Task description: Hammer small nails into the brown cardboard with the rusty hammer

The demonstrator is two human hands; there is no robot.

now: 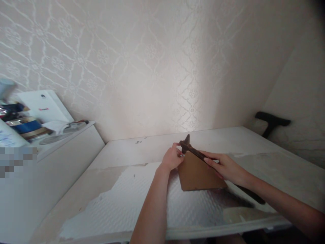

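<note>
Head view. Table (254,142) white, worn, running to a patterned wall (142,61); surface paper torn, a ribbed sheet (122,200) exposed over the near part.

Left hand (172,158) up from below centre, fingers curled at the head of a dark tool (195,153) — a wrench, by the look. Fingertips pinch near the jaw end; grip narrow, closed on the tool head.

Right hand (225,167) in from the right, fingers laid flat along the tool's shaft, pressing it from above. Whether this grip wraps the shaft cannot be told. The handle runs on under the forearm, its dark end showing near the table's front edge.

Cardboard (196,176) — brown, flat, roughly triangular — lies on the table under and between both hands. The tool lies along its upper right edge, touching it; the jaw end pokes past the top corner.

Left of the table, a lower white cabinet (63,152) with clutter: white box (43,105), blue item (26,127), papers. Far right, a black handle (271,120) leans by the wall.
</note>
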